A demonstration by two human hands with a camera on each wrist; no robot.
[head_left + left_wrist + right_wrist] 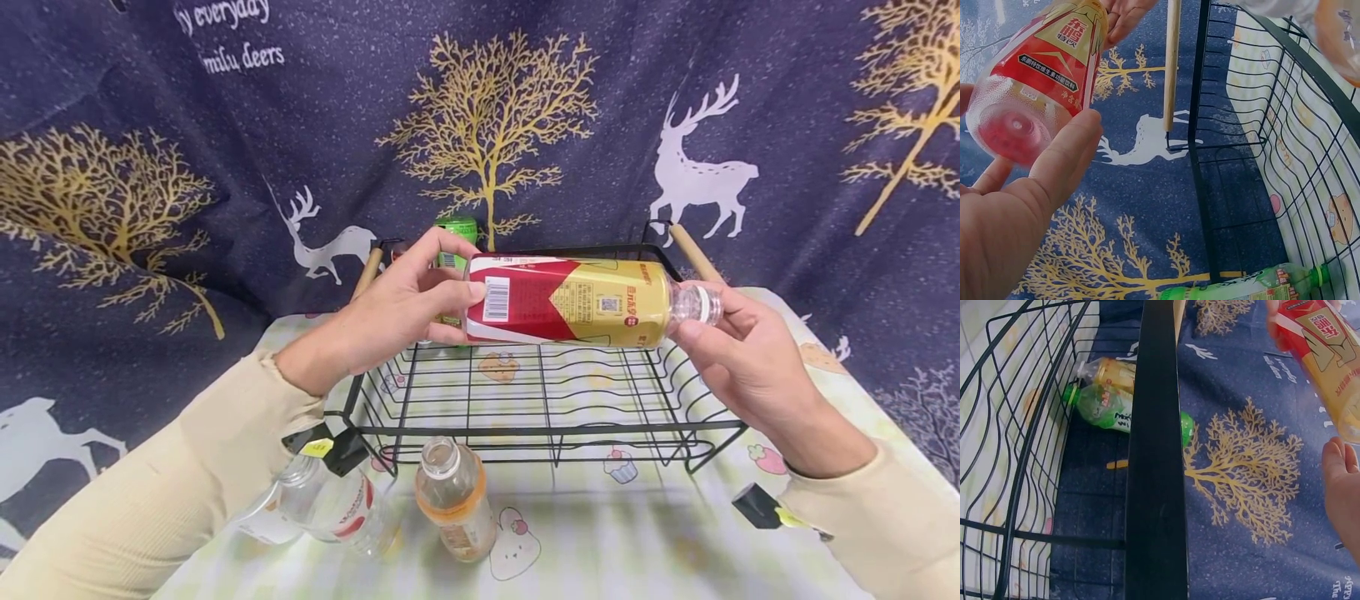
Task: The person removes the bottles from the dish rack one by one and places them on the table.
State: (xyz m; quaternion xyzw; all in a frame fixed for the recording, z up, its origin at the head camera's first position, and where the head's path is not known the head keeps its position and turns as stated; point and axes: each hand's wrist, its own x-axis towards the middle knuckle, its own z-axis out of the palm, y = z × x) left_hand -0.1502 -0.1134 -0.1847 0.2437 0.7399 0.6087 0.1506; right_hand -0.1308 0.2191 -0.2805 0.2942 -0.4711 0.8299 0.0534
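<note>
The left hand (401,300) had a clear plastic bottle w/ a red & gold wrap label (566,302) by its base end, thumb & fingers curled round it; the right hand (750,358) pinched the same btl's neck. It was held approx. horiz., base to the left & neck to the right, up in the air over the rear part of a black wire dish rack w/ wavy bars (551,431), barcode & small print facing the head cam. Pale wooden handles (693,254) rose at the rack's two ends. In the rear left corner of the rack stood a green-labelled plastic bottle w/ green cap (1107,407), cap down, & next to it a gold-labelled clear bottle (1116,374), also neck down. In front of the rack, on the counter's pale green checked cloth (615,550), stood a clear bottle w/ an orange band (453,504); left of that, a clear bottle w/ red & white label (341,504), nr. the left sleeve (225,433). A whitish item (266,518) beside it was partly hidden, poss. another btl. Behind hung a dark blue cloth w/ gold trees & white deer (322,125).
</note>
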